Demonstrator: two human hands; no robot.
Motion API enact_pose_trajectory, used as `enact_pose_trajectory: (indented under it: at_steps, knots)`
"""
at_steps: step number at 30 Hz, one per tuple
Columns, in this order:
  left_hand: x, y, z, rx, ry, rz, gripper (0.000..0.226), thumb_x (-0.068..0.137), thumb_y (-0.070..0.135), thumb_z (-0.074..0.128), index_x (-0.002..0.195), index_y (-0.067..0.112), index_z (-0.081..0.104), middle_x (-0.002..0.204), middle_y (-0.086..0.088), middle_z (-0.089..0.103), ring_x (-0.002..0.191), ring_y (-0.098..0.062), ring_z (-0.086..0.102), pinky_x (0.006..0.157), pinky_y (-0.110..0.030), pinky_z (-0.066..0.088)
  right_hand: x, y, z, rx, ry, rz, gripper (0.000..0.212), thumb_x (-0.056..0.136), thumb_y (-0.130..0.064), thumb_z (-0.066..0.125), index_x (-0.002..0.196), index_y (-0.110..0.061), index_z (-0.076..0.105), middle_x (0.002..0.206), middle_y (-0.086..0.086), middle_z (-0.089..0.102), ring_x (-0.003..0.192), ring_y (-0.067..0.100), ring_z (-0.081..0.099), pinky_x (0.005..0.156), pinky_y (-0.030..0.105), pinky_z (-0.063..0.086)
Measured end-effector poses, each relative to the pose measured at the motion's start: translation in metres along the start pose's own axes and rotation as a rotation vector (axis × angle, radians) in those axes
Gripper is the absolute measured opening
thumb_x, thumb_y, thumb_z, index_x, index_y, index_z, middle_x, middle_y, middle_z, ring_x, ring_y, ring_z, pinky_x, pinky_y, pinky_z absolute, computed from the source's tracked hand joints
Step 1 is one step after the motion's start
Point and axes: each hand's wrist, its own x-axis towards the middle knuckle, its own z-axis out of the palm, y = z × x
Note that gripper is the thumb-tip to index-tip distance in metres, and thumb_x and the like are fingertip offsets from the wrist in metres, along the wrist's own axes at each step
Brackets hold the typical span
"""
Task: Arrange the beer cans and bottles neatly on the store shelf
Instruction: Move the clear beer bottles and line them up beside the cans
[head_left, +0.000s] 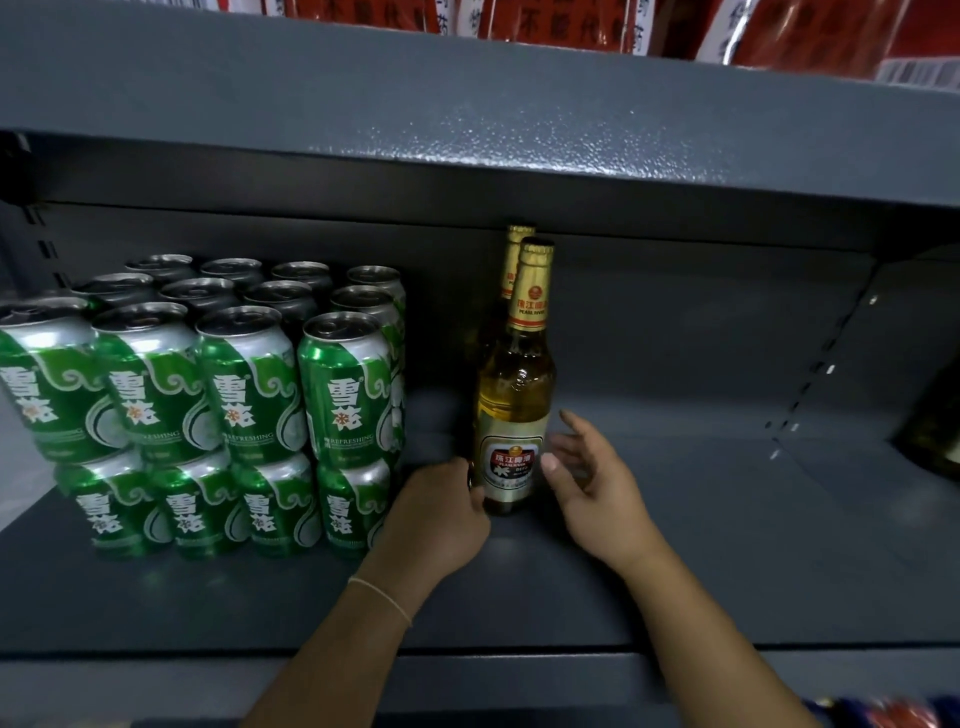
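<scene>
The front bottle (514, 415) stood upright on the shelf (675, 519) between my hands, my left hand (441, 514) curled against its base, my right hand (587, 478) spread open just beside its label.

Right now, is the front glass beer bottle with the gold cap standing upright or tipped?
Upright: the front glass beer bottle stands base-down on the grey shelf, gold cap on top.

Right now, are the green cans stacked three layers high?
No, the green cans stand in just two layers on the shelf.
</scene>
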Motion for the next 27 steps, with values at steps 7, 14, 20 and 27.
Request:
enact_pose_trajectory:
  at_steps: [7,14,20,27]
  knots:
    - [-0.024,0.061,0.006,-0.095,0.122,0.220,0.029,0.094,0.030,0.050,0.122,0.024,0.057,0.108,0.003,0.067,0.096,-0.015,0.062,0.084,-0.033,0.051,-0.012,-0.010,-0.046,0.005,0.182,-0.040,0.036,0.094,-0.008,0.061,0.129,-0.015,0.055,0.112,0.002,0.066,0.091,-0.013,0.060,0.084,0.006,0.045]
    - [0.006,0.155,0.052,-0.217,0.081,0.410,0.048,0.091,0.011,0.048,0.137,0.023,0.047,0.121,0.004,0.059,0.107,-0.010,0.056,0.096,-0.025,0.044,-0.031,-0.014,-0.157,-0.066,0.340,-0.035,0.032,0.095,-0.010,0.061,0.124,-0.020,0.057,0.110,-0.001,0.067,0.095,-0.005,0.062,0.090,0.016,0.050]
    - [0.034,0.248,0.105,-0.290,-0.041,0.528,0.050,0.089,0.006,0.045,0.136,0.021,0.049,0.122,0.003,0.057,0.108,-0.010,0.056,0.095,-0.019,0.042,-0.044,0.004,-0.276,-0.217,0.505,-0.043,0.031,0.093,-0.012,0.064,0.123,-0.021,0.057,0.107,-0.002,0.067,0.089,-0.009,0.062,0.084,0.010,0.049]
    - [0.056,0.352,0.183,-0.375,-0.171,0.562,0.049,0.091,0.006,0.045,0.138,0.022,0.046,0.131,0.002,0.053,0.111,-0.009,0.054,0.101,-0.028,0.045,-0.042,0.037,-0.402,-0.278,0.793,-0.005,0.038,0.088,-0.023,0.072,0.122,-0.014,0.059,0.103,-0.002,0.068,0.089,0.011,0.065,0.085,0.025,0.054]
